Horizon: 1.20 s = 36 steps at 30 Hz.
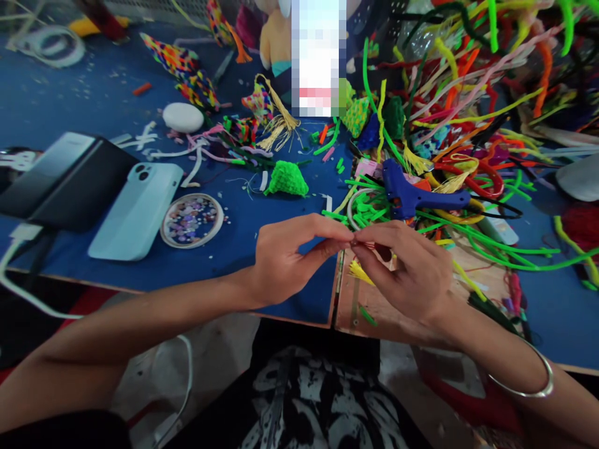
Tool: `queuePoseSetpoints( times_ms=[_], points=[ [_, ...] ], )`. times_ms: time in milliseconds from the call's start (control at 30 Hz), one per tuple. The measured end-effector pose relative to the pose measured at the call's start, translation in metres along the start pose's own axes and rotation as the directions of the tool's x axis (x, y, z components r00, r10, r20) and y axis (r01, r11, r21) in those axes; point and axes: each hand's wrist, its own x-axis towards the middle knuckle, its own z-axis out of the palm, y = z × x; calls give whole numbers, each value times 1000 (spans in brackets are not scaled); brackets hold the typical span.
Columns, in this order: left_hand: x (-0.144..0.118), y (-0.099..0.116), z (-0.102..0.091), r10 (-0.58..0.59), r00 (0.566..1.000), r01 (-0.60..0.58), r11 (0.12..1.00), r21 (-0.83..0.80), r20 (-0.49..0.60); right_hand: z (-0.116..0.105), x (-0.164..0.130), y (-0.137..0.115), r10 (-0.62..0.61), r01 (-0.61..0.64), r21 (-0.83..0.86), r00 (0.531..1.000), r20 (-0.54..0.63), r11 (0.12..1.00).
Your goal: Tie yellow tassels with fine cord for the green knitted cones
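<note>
Hidden, cropped and unreadable regions at the table.

The small piece pinched between the left hand and right hand is covered by the fingertips; only a red sliver shows, and its kind cannot be told. A pixelated block at the table's far edge masks whatever stands there and part of the plush toy beside it. The pipe-cleaner heap runs off the top and right edges. A white object is cut by the right edge. The beads in the dish are too small to distinguish. The cable leaves at the left edge.
</note>
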Motion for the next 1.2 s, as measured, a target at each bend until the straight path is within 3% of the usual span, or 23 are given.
queuePoseSetpoints(
  times_ms=[267,400,500,600,667,733,800,867,1000,1200],
  points=[
    [3,0,0,10,998,-15,997,71,68,3,-3,1,53,-54,47,998,17,997],
    [0,-4,1,-25,992,21,999,32,122,4,-4,2,56,-56,31,998,10,998],
    [2,-8,1,-96,988,111,986,-127,117,3,-2,4,82,-83,35,996,33,996],
    [11,-10,0,-175,976,215,881,-421,132,2,2,6,215,-229,198,973,89,953],
    [19,-11,-3,-225,957,289,757,-586,181,1,5,10,339,-387,436,922,187,812],
    [26,-13,-8,-283,931,365,670,-647,232,-1,8,15,407,-534,634,843,351,559],
    [32,-15,-17,-339,906,421,654,-629,254,-3,10,20,396,-620,708,776,490,339],
    [37,-19,-27,-373,886,462,657,-596,276,-6,10,25,365,-676,714,720,590,182],
    [45,-24,-44,-387,876,479,623,-618,289,-9,10,29,273,-720,694,662,698,-28],
    [52,-14,-44,-432,857,493,529,-691,281,-9,10,26,222,-721,663,626,748,-202]
  ],
)
